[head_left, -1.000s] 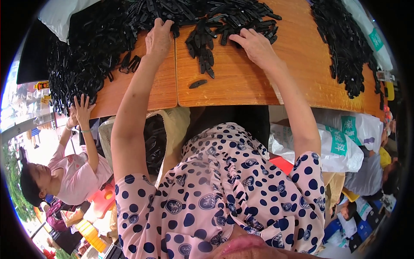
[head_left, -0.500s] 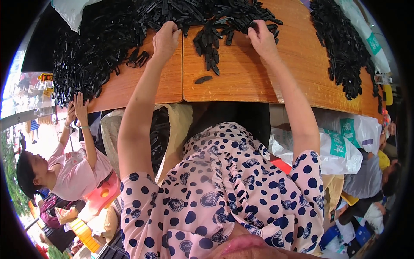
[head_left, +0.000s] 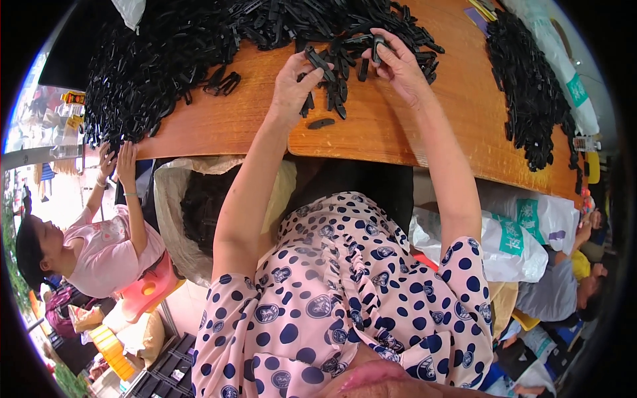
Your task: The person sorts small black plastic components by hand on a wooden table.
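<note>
My left hand pinches a long black plastic piece with an open slot, like part of a clip, above the table. Another black plastic piece, narrow and rounded, is held upright between the thumb and fingers of my right hand. The two pieces are apart. Just beyond and between my hands lies a loose spread of black pieces, some elongated with pointed ends. A single flat black piece rests nearer to me on the wooden table.
A large heap of black pieces covers the table's left and far side. Another heap lies at the right. Below the edge, an open sack holds dark pieces, and white bags sit at right. A co-worker handles the left heap.
My left hand has come right and slightly nearer, lifting a black piece off the heap. My right hand has shifted a little left and raised another black piece. Both hands are now closer together.
</note>
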`<state>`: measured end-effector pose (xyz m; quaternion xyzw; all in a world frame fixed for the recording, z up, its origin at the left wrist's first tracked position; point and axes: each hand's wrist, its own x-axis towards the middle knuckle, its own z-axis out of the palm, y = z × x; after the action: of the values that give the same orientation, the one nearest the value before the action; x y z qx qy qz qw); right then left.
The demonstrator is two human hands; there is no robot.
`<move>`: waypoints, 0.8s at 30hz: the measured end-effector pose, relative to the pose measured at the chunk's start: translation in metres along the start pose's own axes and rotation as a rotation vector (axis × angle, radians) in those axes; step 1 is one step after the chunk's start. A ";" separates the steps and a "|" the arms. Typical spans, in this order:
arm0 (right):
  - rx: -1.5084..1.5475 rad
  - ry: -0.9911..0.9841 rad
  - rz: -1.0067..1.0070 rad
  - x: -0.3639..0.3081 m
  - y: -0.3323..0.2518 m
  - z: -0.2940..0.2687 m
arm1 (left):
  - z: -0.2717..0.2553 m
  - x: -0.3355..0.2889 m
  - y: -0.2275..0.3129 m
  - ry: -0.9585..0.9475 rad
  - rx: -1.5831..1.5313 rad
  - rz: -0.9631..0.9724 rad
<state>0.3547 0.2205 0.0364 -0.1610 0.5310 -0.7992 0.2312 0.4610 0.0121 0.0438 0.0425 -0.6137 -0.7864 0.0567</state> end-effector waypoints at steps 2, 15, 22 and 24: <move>-0.082 0.018 0.049 0.000 0.003 0.015 | -0.001 0.001 0.002 0.012 0.057 0.043; -0.318 -0.047 0.034 -0.010 0.037 0.139 | -0.032 -0.054 0.018 0.444 0.492 0.365; -0.388 -0.320 0.005 -0.009 0.064 0.211 | -0.090 -0.120 0.039 0.533 0.509 0.256; -0.391 -0.354 -0.012 -0.012 0.073 0.221 | -0.099 -0.132 0.045 0.550 0.539 0.229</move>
<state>0.4908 0.0320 0.0538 -0.3431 0.6258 -0.6420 0.2801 0.6069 -0.0748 0.0630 0.1961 -0.7606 -0.5450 0.2933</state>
